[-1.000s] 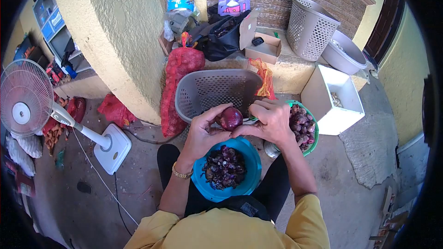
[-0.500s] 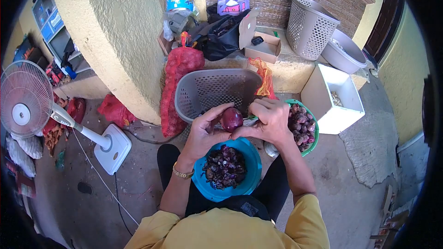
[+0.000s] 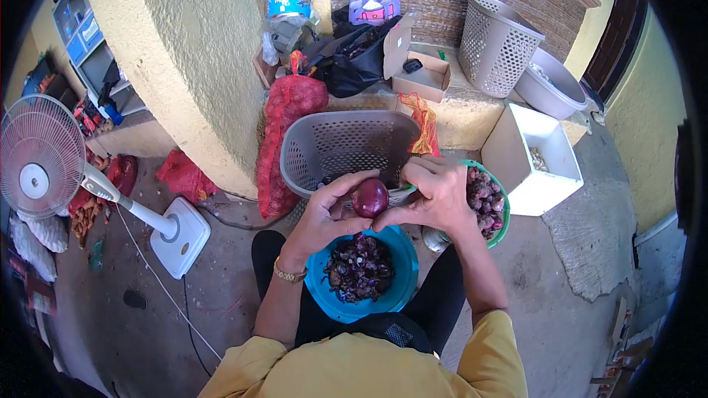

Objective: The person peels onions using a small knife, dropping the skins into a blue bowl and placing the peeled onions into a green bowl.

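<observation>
Two bare hands closed on one red onion. Held up just above the far rim of the blue bowl, which sits close against the body. Cupped from below and from the left by the left hand, fingers half curled, thumb arched over the top. Pressed from the other side by the right hand, fingers folded into a near fist, thumb against the onion's skin; cannot tell whether anything else lies inside that fist. Looks smooth, glossy and dark purple.

Down in the blue bowl, a heap of dark purple peelings. Just beside the right hand and partly hidden under it, a green bowl full of small purple onions. Right behind the hands, a grey perforated basket tipped toward the person, with a red mesh sack leaning at its left side. Further right, an open white box on the concrete floor. Far left, well apart from all this, a standing fan.
</observation>
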The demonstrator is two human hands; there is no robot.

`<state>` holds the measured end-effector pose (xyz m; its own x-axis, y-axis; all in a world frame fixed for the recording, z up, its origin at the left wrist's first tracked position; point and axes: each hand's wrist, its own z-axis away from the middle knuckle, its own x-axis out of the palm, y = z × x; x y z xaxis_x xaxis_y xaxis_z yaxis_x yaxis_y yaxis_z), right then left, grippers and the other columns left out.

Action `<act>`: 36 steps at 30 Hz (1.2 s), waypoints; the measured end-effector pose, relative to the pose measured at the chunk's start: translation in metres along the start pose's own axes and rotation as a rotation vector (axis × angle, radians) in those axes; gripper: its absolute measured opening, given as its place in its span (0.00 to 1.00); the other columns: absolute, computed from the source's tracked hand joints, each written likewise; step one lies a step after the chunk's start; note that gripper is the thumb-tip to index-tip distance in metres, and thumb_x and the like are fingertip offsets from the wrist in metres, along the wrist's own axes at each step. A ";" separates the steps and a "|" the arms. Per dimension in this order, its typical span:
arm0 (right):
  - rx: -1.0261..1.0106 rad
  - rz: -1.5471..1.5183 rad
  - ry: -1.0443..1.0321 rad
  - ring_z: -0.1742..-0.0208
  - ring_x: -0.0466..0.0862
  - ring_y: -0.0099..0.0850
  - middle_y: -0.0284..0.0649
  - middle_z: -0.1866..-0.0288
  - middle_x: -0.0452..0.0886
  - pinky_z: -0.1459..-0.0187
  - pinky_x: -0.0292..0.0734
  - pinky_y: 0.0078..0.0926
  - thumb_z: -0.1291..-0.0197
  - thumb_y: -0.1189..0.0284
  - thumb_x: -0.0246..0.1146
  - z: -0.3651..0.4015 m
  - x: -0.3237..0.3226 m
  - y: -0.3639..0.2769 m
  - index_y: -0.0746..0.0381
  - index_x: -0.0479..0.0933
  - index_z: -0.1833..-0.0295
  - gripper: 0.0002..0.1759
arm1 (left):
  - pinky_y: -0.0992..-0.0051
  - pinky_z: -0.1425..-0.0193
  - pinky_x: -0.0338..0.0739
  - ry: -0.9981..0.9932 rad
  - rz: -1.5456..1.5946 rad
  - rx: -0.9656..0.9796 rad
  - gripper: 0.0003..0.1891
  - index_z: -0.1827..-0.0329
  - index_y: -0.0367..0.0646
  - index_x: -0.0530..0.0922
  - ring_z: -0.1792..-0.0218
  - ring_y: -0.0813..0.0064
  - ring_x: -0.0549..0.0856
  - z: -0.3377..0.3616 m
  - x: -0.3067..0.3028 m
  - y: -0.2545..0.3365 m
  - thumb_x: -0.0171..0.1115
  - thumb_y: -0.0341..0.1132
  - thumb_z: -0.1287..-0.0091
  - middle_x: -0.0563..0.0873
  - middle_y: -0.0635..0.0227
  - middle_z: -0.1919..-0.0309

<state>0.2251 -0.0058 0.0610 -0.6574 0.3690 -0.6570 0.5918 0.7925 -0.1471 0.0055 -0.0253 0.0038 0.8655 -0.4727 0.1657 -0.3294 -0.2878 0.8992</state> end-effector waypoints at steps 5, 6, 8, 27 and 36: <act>-0.137 -0.086 -0.111 0.76 0.79 0.38 0.37 0.77 0.74 0.75 0.71 0.34 0.72 0.38 0.79 -0.011 -0.008 0.006 0.60 0.71 0.73 0.38 | 0.71 0.30 0.72 -0.090 0.085 -0.187 0.42 0.30 0.33 0.71 0.39 0.73 0.80 0.002 -0.003 0.005 0.76 0.49 0.44 0.80 0.63 0.39; -0.171 -0.102 -0.106 0.77 0.78 0.36 0.35 0.77 0.73 0.77 0.69 0.32 0.77 0.40 0.81 -0.012 -0.008 0.007 0.59 0.71 0.71 0.40 | 0.71 0.30 0.72 -0.089 0.085 -0.186 0.42 0.30 0.33 0.71 0.39 0.73 0.80 0.002 -0.003 0.007 0.76 0.49 0.44 0.80 0.63 0.39; -0.157 -0.107 -0.151 0.75 0.79 0.39 0.37 0.76 0.74 0.76 0.70 0.35 0.71 0.38 0.79 -0.015 -0.011 0.005 0.60 0.71 0.72 0.39 | 0.71 0.32 0.73 -0.135 0.034 -0.211 0.47 0.31 0.31 0.71 0.40 0.72 0.80 0.002 -0.002 0.010 0.74 0.58 0.46 0.81 0.62 0.41; -0.262 0.015 -0.186 0.77 0.79 0.36 0.35 0.80 0.71 0.77 0.71 0.34 0.63 0.37 0.74 -0.007 -0.008 0.009 0.58 0.70 0.77 0.35 | 0.74 0.43 0.78 -0.165 0.032 -0.234 0.45 0.33 0.29 0.74 0.46 0.74 0.82 0.000 0.002 0.013 0.71 0.60 0.44 0.81 0.61 0.45; -0.267 0.012 -0.134 0.77 0.79 0.34 0.35 0.79 0.72 0.76 0.72 0.32 0.65 0.36 0.74 -0.011 -0.009 0.008 0.58 0.71 0.76 0.35 | 0.77 0.49 0.81 -0.231 0.030 -0.220 0.40 0.28 0.35 0.71 0.50 0.77 0.82 0.000 -0.004 0.010 0.69 0.50 0.40 0.82 0.62 0.44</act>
<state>0.2308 0.0025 0.0738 -0.5734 0.3258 -0.7517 0.4441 0.8946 0.0490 -0.0014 -0.0258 0.0118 0.7396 -0.6622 0.1200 -0.2420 -0.0953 0.9656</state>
